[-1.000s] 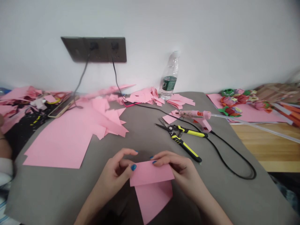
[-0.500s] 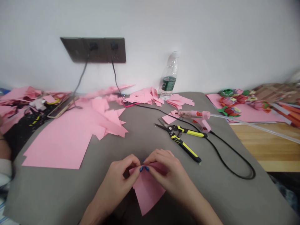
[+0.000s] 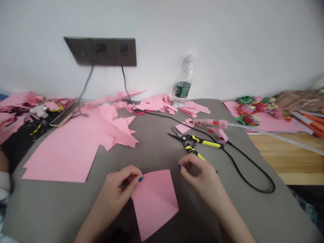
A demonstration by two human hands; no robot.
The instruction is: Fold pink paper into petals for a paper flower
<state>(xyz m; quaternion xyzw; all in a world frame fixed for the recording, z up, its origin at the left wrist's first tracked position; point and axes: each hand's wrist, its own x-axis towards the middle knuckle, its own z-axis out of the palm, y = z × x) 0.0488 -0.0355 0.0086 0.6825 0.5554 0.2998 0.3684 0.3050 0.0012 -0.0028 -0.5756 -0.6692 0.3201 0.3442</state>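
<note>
Pinching the left corner of a pink paper square [image 3: 154, 199] with the left hand [image 3: 118, 189]: thumb and forefinger closed on the corner, blue-painted nail on top. The sheet lies near the front edge of the grey bench [image 3: 157, 148], turned like a diamond, with a diagonal crease running across it. Its lower tip hangs past the bench edge toward the person.

The right hand [image 3: 202, 180] is off the paper, just to the right of its top corner. Its fingers are curled with the tips close together; I cannot tell whether they hold anything. It hovers over the near handle of the yellow-and-black pliers [image 3: 196, 146] and hides the handle's end.

Handling judgement: thin craft paper, very light, floppy, creases easily. It will slide on the bench cover unless a corner is pinned. Best hold is at corners or edges with fingertips. Gripping mid-sheet would buckle it and add stray folds. The existing crease will act as a hinge.

Around it:
- pink glue gun [image 3: 215, 126] behind the pliers, black cord [image 3: 253, 172] looping off to the right
- large pink sheet [image 3: 63, 152] to the left with cut pieces stacked on its far side
- more pink offcuts [image 3: 157, 103] by the wall
- plastic bottle [image 3: 183, 82] standing upright at the wall
- wall sockets [image 3: 101, 50] with two plugs in
- paper flowers [image 3: 253, 109] far right
</note>
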